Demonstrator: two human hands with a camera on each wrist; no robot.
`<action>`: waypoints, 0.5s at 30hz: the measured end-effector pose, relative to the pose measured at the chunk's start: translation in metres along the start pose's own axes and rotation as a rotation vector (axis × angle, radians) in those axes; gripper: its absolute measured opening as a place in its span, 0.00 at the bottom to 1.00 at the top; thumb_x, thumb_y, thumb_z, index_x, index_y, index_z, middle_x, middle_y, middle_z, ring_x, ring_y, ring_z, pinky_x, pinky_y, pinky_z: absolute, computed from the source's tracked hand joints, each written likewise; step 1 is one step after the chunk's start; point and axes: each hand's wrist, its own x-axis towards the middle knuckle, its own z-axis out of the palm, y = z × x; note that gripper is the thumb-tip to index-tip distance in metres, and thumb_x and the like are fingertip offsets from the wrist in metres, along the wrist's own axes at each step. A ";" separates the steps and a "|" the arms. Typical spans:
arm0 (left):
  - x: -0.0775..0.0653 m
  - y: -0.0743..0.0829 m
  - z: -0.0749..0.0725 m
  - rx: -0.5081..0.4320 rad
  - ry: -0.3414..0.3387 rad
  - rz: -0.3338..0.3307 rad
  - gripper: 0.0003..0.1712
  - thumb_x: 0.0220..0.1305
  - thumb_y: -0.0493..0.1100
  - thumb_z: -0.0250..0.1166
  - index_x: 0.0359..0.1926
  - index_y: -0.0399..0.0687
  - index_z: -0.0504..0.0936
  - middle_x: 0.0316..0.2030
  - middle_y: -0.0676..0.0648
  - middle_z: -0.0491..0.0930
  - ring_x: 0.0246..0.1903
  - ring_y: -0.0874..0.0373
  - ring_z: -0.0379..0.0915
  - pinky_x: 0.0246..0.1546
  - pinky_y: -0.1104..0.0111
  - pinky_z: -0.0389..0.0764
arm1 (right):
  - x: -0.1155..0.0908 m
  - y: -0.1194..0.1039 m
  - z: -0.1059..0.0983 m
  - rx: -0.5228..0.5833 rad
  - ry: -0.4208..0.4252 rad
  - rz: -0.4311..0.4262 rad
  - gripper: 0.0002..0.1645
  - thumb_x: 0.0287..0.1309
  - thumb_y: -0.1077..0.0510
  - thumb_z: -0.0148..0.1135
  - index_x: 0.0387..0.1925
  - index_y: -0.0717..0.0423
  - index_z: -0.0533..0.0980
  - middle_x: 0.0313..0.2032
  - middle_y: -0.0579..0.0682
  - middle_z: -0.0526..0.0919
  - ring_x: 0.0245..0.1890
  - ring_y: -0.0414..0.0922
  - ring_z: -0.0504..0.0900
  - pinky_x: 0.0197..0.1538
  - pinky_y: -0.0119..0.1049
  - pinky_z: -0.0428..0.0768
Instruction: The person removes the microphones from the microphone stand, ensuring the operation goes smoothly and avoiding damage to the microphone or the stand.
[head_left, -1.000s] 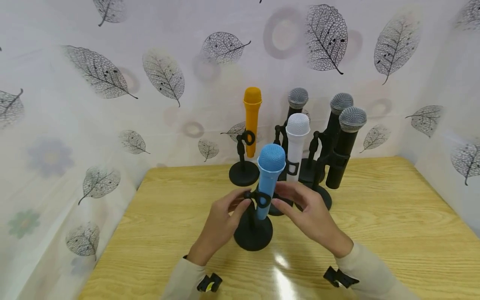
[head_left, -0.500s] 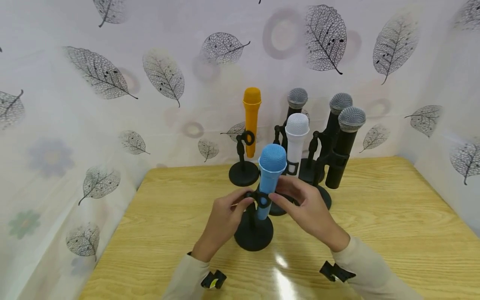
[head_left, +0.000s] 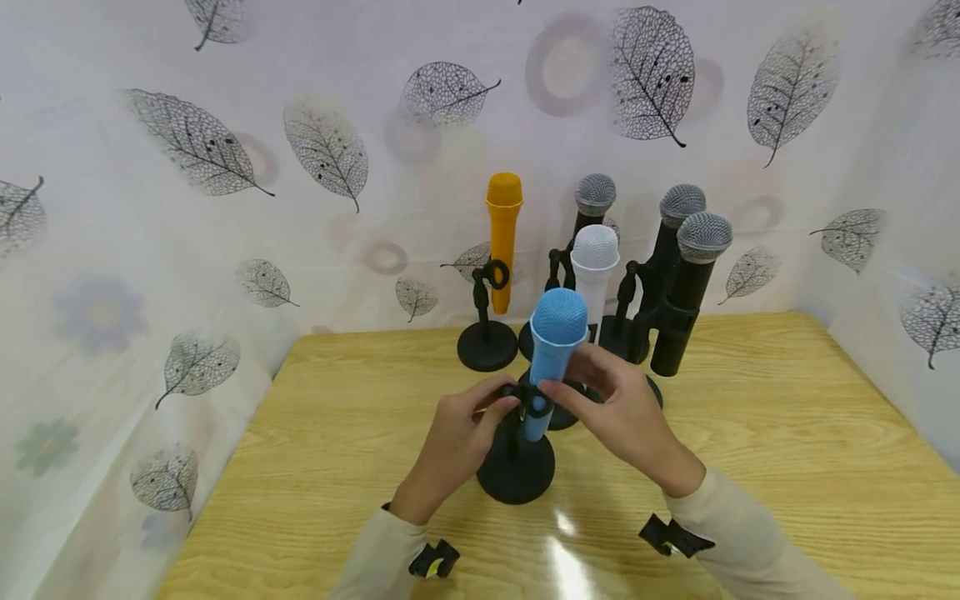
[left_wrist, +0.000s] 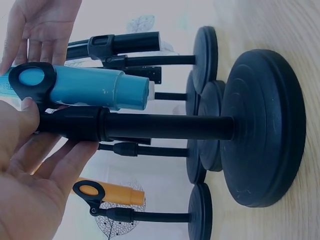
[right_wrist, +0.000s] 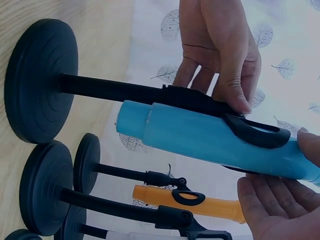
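Observation:
A blue microphone (head_left: 559, 321) leans in the ring clip (right_wrist: 260, 132) of a black desktop microphone stand (head_left: 517, 475). My left hand (head_left: 459, 433) pinches the top of that stand, thumb at the clip's joint and fingers around the collar in the left wrist view. On the other side, my right hand (head_left: 626, 412) holds the blue microphone just above the clip, thumb in front and fingers behind it. The microphone's tapered lower end (left_wrist: 131, 92) sticks out below the ring beside the upright pole (left_wrist: 170, 126). The stand's round base is on the wooden table.
Right behind stands a white microphone (head_left: 596, 262) on its own stand. An orange microphone (head_left: 504, 242) is at the back left. Several black microphones with grey heads, one of them the front right microphone (head_left: 693, 287), are grouped rightward. A leaf-patterned curtain (head_left: 337, 250) backs the wooden table (head_left: 337, 467).
The stand and blue microphone have shifted slightly right, with my left hand following. My right hand has closed in from beside the clip and now pinches the microphone.

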 end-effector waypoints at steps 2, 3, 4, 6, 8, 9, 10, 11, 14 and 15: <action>0.000 0.000 0.001 0.011 0.001 0.005 0.10 0.73 0.41 0.61 0.50 0.45 0.83 0.45 0.51 0.86 0.49 0.60 0.84 0.44 0.67 0.84 | 0.001 0.000 0.000 -0.007 0.001 -0.004 0.26 0.59 0.68 0.71 0.59 0.62 0.76 0.48 0.51 0.87 0.48 0.44 0.86 0.54 0.48 0.81; 0.000 0.000 0.001 0.017 0.001 0.009 0.10 0.73 0.41 0.61 0.50 0.45 0.83 0.45 0.51 0.86 0.48 0.60 0.84 0.43 0.67 0.84 | 0.001 -0.001 0.000 -0.013 0.003 -0.005 0.26 0.59 0.68 0.71 0.59 0.62 0.77 0.47 0.51 0.87 0.48 0.44 0.86 0.55 0.45 0.82; 0.000 0.001 0.002 0.021 0.001 0.011 0.10 0.73 0.41 0.61 0.51 0.44 0.83 0.45 0.50 0.87 0.48 0.61 0.84 0.43 0.68 0.84 | 0.001 -0.001 0.000 -0.015 0.005 -0.006 0.26 0.59 0.68 0.72 0.59 0.62 0.77 0.47 0.51 0.87 0.48 0.44 0.86 0.55 0.42 0.81; 0.000 0.001 0.002 0.028 0.001 0.012 0.10 0.73 0.40 0.61 0.52 0.44 0.83 0.46 0.50 0.87 0.47 0.61 0.84 0.43 0.68 0.84 | 0.002 -0.001 0.000 -0.014 0.009 -0.014 0.26 0.58 0.69 0.72 0.58 0.63 0.77 0.47 0.51 0.87 0.48 0.43 0.87 0.55 0.36 0.81; 0.000 0.002 0.003 0.028 -0.005 0.002 0.11 0.74 0.40 0.61 0.53 0.43 0.82 0.46 0.50 0.87 0.46 0.61 0.84 0.43 0.68 0.84 | 0.002 -0.001 0.000 -0.014 0.017 -0.027 0.26 0.57 0.70 0.72 0.58 0.64 0.77 0.46 0.52 0.88 0.47 0.43 0.87 0.54 0.34 0.80; 0.000 0.002 0.003 0.024 -0.010 -0.007 0.12 0.74 0.40 0.61 0.54 0.43 0.82 0.47 0.50 0.86 0.46 0.61 0.84 0.43 0.68 0.84 | 0.003 -0.001 0.000 -0.014 0.022 -0.032 0.26 0.56 0.70 0.72 0.57 0.64 0.77 0.46 0.52 0.88 0.46 0.43 0.87 0.54 0.33 0.80; 0.000 0.002 0.003 0.019 -0.017 -0.015 0.12 0.74 0.40 0.61 0.54 0.43 0.82 0.48 0.50 0.86 0.46 0.61 0.84 0.43 0.68 0.84 | 0.003 -0.001 0.000 -0.011 0.026 -0.038 0.26 0.56 0.71 0.73 0.57 0.65 0.77 0.45 0.53 0.88 0.46 0.43 0.87 0.54 0.33 0.80; 0.000 0.003 0.003 0.014 -0.023 -0.022 0.13 0.74 0.40 0.61 0.55 0.43 0.82 0.49 0.49 0.86 0.47 0.61 0.84 0.44 0.68 0.84 | 0.003 -0.001 0.000 -0.009 0.031 -0.046 0.27 0.55 0.72 0.73 0.57 0.66 0.77 0.45 0.53 0.88 0.46 0.43 0.87 0.53 0.33 0.81; 0.001 0.004 0.004 0.018 -0.036 -0.025 0.14 0.75 0.41 0.61 0.57 0.42 0.82 0.50 0.49 0.86 0.47 0.62 0.84 0.46 0.68 0.83 | 0.003 -0.002 0.000 -0.002 0.044 -0.063 0.27 0.54 0.73 0.73 0.56 0.67 0.77 0.45 0.54 0.88 0.45 0.43 0.87 0.53 0.33 0.81; 0.001 0.004 0.004 0.021 -0.037 -0.017 0.14 0.75 0.41 0.60 0.57 0.42 0.82 0.51 0.49 0.85 0.48 0.62 0.84 0.46 0.69 0.83 | 0.004 -0.002 0.000 0.000 0.048 -0.071 0.26 0.54 0.73 0.73 0.56 0.67 0.77 0.45 0.54 0.88 0.45 0.43 0.87 0.53 0.33 0.81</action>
